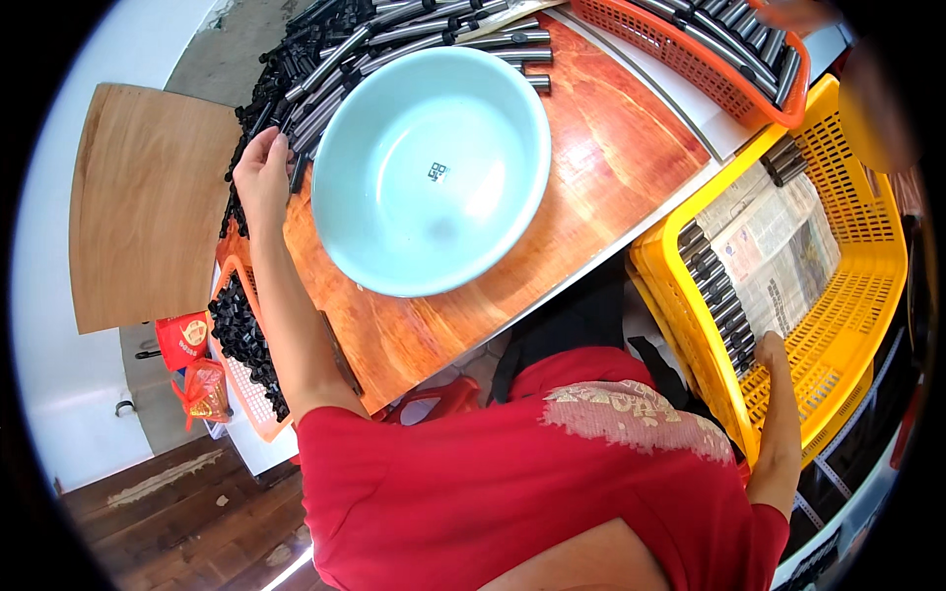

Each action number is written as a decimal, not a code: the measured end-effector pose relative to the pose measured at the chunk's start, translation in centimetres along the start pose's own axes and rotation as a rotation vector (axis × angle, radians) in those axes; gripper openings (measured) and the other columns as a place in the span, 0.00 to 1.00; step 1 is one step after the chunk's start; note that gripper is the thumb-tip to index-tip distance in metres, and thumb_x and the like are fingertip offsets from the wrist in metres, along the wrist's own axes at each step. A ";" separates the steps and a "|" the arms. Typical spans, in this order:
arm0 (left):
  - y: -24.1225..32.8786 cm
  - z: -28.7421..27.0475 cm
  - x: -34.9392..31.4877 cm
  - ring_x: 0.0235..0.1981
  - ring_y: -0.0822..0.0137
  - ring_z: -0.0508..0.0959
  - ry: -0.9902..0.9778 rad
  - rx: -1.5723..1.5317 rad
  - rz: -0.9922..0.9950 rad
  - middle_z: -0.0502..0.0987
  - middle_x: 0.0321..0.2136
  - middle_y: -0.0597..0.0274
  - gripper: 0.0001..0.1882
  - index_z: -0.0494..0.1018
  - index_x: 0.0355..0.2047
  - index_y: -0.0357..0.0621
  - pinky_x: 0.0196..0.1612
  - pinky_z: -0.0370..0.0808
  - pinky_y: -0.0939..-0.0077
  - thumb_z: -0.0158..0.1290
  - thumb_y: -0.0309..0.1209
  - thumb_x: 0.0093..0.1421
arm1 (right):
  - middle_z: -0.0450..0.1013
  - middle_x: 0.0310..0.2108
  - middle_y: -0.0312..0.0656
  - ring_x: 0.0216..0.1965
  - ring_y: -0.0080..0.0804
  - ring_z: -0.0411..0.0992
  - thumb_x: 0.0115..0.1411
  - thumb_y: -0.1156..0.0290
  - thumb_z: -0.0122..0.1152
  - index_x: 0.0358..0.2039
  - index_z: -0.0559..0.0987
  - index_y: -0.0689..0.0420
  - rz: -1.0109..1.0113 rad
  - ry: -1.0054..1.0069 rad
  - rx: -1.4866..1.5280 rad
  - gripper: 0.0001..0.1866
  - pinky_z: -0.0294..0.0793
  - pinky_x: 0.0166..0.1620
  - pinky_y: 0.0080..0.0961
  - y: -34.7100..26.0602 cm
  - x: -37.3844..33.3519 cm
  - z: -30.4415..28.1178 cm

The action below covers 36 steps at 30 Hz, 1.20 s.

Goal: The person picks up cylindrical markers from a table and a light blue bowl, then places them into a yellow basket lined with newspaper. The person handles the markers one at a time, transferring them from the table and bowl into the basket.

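At the left, my left hand [263, 175] has its fingers curled together at the edge of a pile of metal tubes with black ends [317, 116]. What it pinches, if anything, is hidden. My right hand [776, 357] reaches into a yellow plastic basket [867, 305], beside a row of similar short tubes [717, 295] laid along the basket's near-left wall. Its fingers are mostly hidden, so their grip does not show. Newspaper [778, 251] lines the basket. Between my arms, a light blue basin [424, 197] stands on the wooden table, with a small dark mark on its bottom.
Black fittings [246, 330] fill a pink-orange basket beside my left forearm. An orange basket [680, 54] of tubes sits at the far right of the table [611, 148]. Another person's blurred hand [798, 14] shows beside it. More tubes [784, 161] lie in the yellow basket's far corner.
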<state>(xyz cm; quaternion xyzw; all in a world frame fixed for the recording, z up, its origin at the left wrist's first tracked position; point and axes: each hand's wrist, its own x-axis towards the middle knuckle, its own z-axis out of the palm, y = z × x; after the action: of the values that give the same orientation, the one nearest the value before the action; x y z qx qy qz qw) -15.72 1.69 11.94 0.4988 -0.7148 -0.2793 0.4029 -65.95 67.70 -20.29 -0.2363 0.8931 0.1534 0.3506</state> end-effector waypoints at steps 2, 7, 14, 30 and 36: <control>-6.4 -1.1 3.5 0.33 0.69 0.76 0.002 0.272 0.084 0.78 0.33 0.57 0.19 0.71 0.45 0.32 0.38 0.72 0.78 0.53 0.32 0.56 | 0.71 0.37 0.65 0.41 0.58 0.71 0.48 0.71 0.54 0.34 0.75 0.69 -0.017 0.183 0.104 0.15 0.70 0.45 0.41 -0.7 -0.7 -2.3; -15.0 1.0 7.4 0.51 0.53 0.70 -0.165 0.780 0.221 0.68 0.52 0.48 0.24 0.67 0.51 0.40 0.54 0.65 0.63 0.50 0.30 0.52 | 0.73 0.30 0.62 0.36 0.57 0.72 0.52 0.67 0.54 0.27 0.76 0.69 -0.068 0.308 0.177 0.14 0.70 0.42 0.43 -3.0 -4.2 -7.0; -13.0 3.5 7.2 0.52 0.53 0.65 -0.105 1.144 0.031 0.68 0.49 0.52 0.25 0.66 0.53 0.48 0.53 0.62 0.53 0.49 0.31 0.52 | 0.73 0.28 0.61 0.35 0.56 0.72 0.55 0.67 0.52 0.29 0.75 0.68 -0.123 0.353 0.194 0.14 0.70 0.41 0.42 -5.8 -8.5 -11.4; -16.5 1.0 5.3 0.41 0.50 0.71 0.113 0.539 0.103 0.70 0.38 0.44 0.23 0.68 0.45 0.39 0.47 0.68 0.62 0.55 0.30 0.48 | 0.73 0.28 0.61 0.35 0.57 0.72 0.56 0.68 0.53 0.32 0.76 0.67 -0.283 0.468 0.228 0.13 0.70 0.40 0.41 -12.6 -16.8 -18.0; -2.8 -2.0 -1.9 0.46 0.60 0.71 -0.205 -1.036 -0.050 0.72 0.43 0.55 0.12 0.69 0.45 0.40 0.52 0.67 0.64 0.48 0.24 0.60 | 0.72 0.28 0.57 0.33 0.54 0.72 0.56 0.73 0.54 0.31 0.75 0.66 -0.505 0.744 0.323 0.08 0.70 0.37 0.37 -17.4 -22.7 -21.8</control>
<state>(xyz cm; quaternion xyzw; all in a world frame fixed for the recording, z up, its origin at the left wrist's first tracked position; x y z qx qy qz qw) -12.30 2.47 10.17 0.2212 -0.5068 -0.6526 0.5180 -54.26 50.64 9.15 -0.4274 0.8850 -0.1726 0.0656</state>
